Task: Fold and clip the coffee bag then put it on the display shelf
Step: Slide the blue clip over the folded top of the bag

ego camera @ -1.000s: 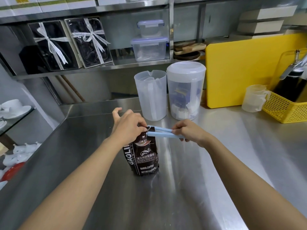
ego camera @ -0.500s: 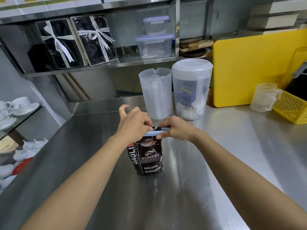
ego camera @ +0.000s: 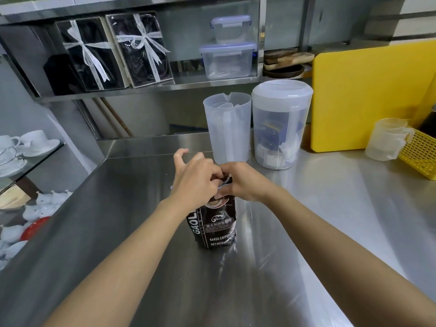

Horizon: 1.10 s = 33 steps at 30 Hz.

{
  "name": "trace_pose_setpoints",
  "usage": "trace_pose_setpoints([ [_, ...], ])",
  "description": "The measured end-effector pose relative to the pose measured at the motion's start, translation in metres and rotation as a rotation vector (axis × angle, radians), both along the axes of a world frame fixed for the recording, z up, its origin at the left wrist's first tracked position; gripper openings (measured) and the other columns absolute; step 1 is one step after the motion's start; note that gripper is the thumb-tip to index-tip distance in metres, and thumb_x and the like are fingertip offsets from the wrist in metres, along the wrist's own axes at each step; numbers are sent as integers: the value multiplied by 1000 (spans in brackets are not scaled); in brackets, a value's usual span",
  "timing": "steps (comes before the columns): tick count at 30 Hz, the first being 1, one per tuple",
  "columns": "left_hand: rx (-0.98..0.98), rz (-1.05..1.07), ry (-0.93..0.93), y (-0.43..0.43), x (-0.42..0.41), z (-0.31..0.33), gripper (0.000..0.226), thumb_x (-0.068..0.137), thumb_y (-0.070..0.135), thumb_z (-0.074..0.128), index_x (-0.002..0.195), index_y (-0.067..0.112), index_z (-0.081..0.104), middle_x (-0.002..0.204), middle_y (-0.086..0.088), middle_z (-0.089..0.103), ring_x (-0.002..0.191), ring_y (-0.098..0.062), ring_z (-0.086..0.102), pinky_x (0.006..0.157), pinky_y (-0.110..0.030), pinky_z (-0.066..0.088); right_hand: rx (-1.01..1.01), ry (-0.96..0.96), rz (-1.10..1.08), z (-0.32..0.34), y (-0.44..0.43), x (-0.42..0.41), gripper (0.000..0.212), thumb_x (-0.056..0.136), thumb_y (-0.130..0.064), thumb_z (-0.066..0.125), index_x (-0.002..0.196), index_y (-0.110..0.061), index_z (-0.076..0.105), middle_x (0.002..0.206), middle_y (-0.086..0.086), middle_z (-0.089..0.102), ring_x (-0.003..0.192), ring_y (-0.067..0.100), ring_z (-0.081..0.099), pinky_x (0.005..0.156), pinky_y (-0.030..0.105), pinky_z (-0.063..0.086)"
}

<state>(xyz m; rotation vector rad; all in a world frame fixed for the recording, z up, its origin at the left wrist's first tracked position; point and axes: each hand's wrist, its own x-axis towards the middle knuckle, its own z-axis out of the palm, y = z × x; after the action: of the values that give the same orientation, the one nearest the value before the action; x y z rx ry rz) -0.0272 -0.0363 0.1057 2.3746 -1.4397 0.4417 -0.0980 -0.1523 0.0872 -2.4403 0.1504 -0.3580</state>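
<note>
A dark coffee bag (ego camera: 218,227) with white lettering stands upright on the steel counter (ego camera: 306,232). Both hands meet at its folded top. My left hand (ego camera: 195,182) pinches the fold from the left, two fingers lifted. My right hand (ego camera: 245,181) covers the right end and presses on a pale blue clip (ego camera: 223,185); only a thin strip of the clip shows between the hands, and its tip pokes out at the left. The display shelf (ego camera: 151,89) runs along the wall above the counter.
Two translucent plastic jugs (ego camera: 226,128) (ego camera: 280,123) stand just behind the bag. A yellow cutting board (ego camera: 368,95) leans at the right, beside a measuring cup (ego camera: 387,140) and yellow basket (ego camera: 422,156). Ribboned black boxes (ego camera: 113,50) and clear containers (ego camera: 227,59) fill the shelf. White cups (ego camera: 30,142) sit at the left.
My right hand slid left along the clip until it met my left hand over the bag top. The clip, earlier sticking out to the right, now lies across the fold, mostly hidden.
</note>
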Motion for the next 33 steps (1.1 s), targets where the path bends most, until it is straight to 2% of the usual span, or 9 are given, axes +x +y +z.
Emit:
trace_pose_setpoints([
  [3,-18,-4,-21,7,4,1,16,86,24,55,89,27,70,84,12,66,101,-7,46,107,-41,-7,10,-4,-3,2,1,-2,28,66,-15,79,88,-7,63,82,13,66,77,28,58,69,38,47],
  [9,-102,-18,-68,8,5,-7,15,83,18,57,86,23,71,86,10,67,99,-12,44,103,-35,-8,-53,8,-35,5,3,5,25,65,-14,78,81,-4,62,80,13,63,76,29,56,68,39,46],
  [13,-136,-36,-70,5,6,-12,14,80,13,59,81,19,71,80,8,67,98,-15,49,103,-33,-8,-59,-13,-18,6,8,9,18,67,-11,73,71,-8,56,76,8,54,78,23,49,84,41,36],
  [17,-194,-17,-25,19,14,-6,6,77,31,65,83,28,68,83,16,62,99,-5,44,104,-33,-9,-146,-18,-43,4,7,9,26,69,-25,76,87,-11,64,85,0,58,90,15,45,85,35,22],
  [20,-163,48,39,46,32,-9,29,68,49,70,92,34,63,93,22,52,102,1,32,105,-36,-11,-167,-23,-79,5,3,5,31,66,-28,78,92,-15,66,89,-7,56,91,11,41,79,29,15],
  [23,-115,94,117,61,39,-18,31,66,51,70,91,34,64,91,20,57,102,-1,35,107,-41,-13,-170,-23,-68,3,4,8,31,65,-30,78,91,-18,66,92,-5,60,97,13,44,78,28,16],
  [27,-168,115,161,62,42,-25,25,69,45,71,89,30,68,84,19,60,98,-3,38,106,-39,-10,-103,3,-33,3,6,8,32,70,-26,76,97,-15,64,91,-7,51,84,-16,31,86,28,21],
  [29,-193,124,191,64,46,-26,25,67,45,72,88,30,68,84,19,60,97,-2,37,106,-37,-11,-37,6,-18,2,3,7,29,69,-29,76,93,-20,63,92,-5,54,91,-9,36,88,28,25],
  [33,-232,132,265,67,47,-28,23,66,44,73,85,31,67,88,18,64,100,-1,39,105,-32,-12,48,-95,15,5,-6,5,9,73,-26,73,81,-25,69,85,-6,63,89,13,55,94,46,37],
])
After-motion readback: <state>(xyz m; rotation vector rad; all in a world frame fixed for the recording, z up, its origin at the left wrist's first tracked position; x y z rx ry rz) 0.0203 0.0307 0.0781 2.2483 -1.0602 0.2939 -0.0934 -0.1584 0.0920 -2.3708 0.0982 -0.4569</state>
